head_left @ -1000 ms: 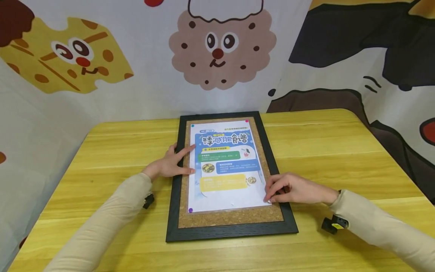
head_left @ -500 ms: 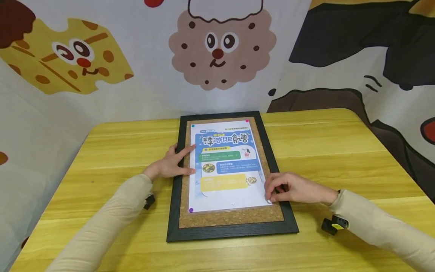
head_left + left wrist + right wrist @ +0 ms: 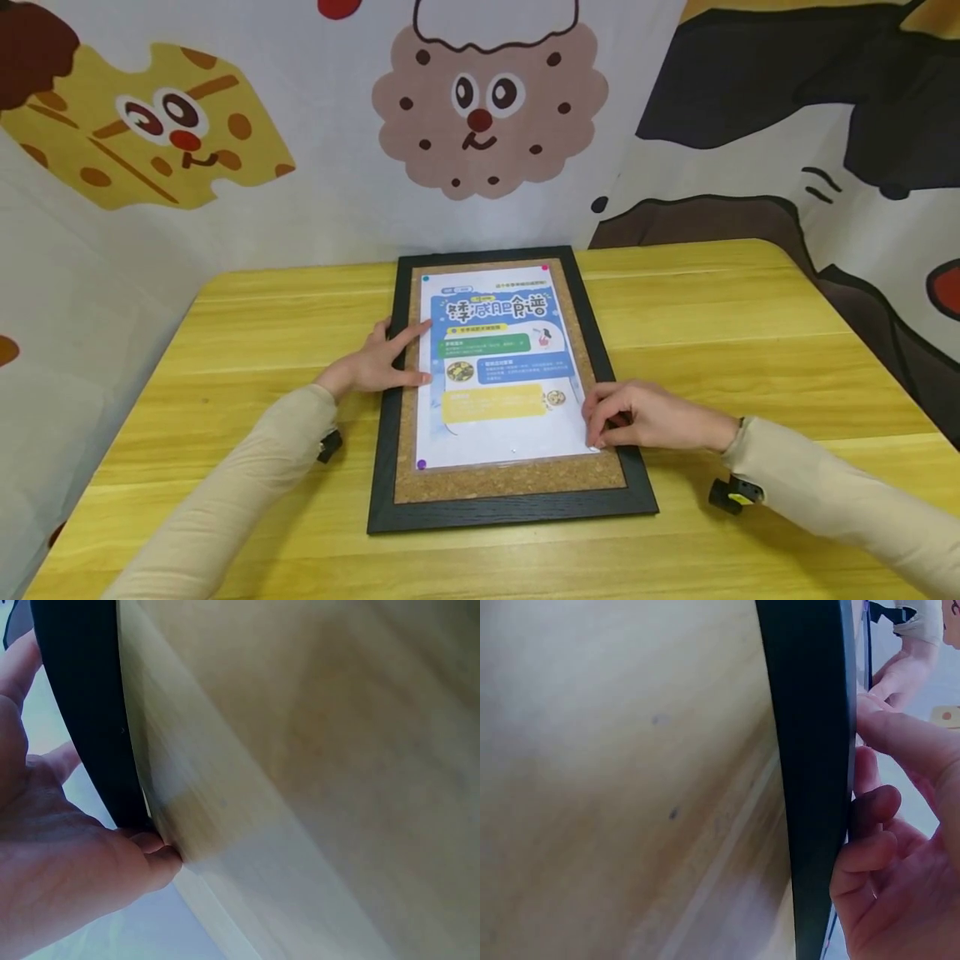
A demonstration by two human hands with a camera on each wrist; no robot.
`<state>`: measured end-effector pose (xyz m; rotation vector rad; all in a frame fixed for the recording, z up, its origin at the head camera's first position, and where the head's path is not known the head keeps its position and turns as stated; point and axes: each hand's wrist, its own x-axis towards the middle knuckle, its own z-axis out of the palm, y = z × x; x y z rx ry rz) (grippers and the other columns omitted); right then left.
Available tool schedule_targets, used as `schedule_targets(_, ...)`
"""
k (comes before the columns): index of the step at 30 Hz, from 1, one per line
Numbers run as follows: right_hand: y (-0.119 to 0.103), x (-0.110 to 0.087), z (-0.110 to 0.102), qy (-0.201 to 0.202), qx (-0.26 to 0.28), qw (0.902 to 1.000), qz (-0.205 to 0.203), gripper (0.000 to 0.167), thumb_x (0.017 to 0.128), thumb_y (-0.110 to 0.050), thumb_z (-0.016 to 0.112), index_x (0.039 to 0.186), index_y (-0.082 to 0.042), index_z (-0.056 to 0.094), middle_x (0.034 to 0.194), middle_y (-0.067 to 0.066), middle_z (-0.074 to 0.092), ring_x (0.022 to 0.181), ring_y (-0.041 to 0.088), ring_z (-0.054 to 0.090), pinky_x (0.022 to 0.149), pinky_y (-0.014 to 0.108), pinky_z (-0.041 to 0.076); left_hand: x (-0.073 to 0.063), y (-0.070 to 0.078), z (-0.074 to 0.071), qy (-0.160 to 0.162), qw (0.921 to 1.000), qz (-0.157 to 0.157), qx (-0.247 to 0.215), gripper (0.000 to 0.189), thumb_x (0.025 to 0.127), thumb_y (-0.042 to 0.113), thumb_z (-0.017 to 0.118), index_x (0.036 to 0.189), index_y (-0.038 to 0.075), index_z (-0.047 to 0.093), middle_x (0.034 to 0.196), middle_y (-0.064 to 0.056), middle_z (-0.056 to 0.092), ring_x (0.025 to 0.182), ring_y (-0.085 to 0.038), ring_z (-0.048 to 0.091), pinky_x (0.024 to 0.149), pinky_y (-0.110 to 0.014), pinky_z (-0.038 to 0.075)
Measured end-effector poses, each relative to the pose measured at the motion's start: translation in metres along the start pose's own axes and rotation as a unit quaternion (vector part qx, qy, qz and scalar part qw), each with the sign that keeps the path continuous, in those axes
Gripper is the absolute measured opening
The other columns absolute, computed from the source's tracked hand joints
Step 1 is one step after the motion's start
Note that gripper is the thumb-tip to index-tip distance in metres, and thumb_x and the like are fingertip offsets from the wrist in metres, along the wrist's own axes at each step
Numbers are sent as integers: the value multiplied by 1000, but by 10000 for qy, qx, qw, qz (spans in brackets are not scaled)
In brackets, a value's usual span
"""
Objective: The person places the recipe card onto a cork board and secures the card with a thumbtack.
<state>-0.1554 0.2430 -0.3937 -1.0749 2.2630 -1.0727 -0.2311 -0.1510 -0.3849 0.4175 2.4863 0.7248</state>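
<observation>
A corkboard (image 3: pixel 517 478) in a black frame (image 3: pixel 517 507) lies on the table, with a printed poster (image 3: pixel 487 435) on it. My left hand (image 3: pixel 366 367) rests across the frame's left side, thumb and index finger spread onto the poster's edge. In the left wrist view, its other fingers (image 3: pixel 161 859) touch the frame's outer side. With fingertips and thumb, my right hand (image 3: pixel 656 417) pinches a small white pushpin (image 3: pixel 595 448) at the poster's lower right corner; the fingers mostly cover it. Pins in teal (image 3: pixel 425 278), pink (image 3: pixel 544 267) and purple (image 3: pixel 422 464) sit at the other corners.
The board lies on a yellow wood-grain table (image 3: pixel 750 333). Behind the table hangs a cloth printed with a cookie (image 3: pixel 491 158) and cheese cartoon. Black wrist devices (image 3: pixel 726 497) hang under both sleeves.
The right hand's fingertips shift slightly at the lower right corner, still over the white pushpin. The left hand and the board stay in place.
</observation>
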Motion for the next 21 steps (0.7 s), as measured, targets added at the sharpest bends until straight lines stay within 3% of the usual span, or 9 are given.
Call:
schedule_targets(8, 0, -3, 3, 182, -450, 9988, -99, 16, 86, -12, 74, 88, -28, 73, 99, -7, 55, 80, 13, 53, 61, 22, 47, -1, -1, 1, 56, 10000, 27, 13, 90, 88, 47, 67, 157, 23, 14, 152, -33, -12, 137, -56, 3, 102, -71, 17)
schedule_targets(15, 3, -10, 6, 686, -529, 9956, -354, 18, 86, -12, 75, 98, -25, 71, 102, -4, 52, 64, 7, 46, 54, 21, 42, -5, -1, 7, 336, 9979, 481, 278, 82, 92, 41, 63, 155, 11, 20, 149, -41, -2, 135, -58, 8, 102, -70, 20)
schedule_targets(21, 13, -12, -7, 1424, -412, 9890, -18, 21, 84, -9, 77, 102, -18, 71, 111, 3, 52, 79, 17, 49, 58, 26, 42, -15, -2, 11, 750, 9902, 813, 852, 72, 93, 36, 63, 151, 7, 30, 148, -41, 10, 134, -58, 13, 104, -69, 15)
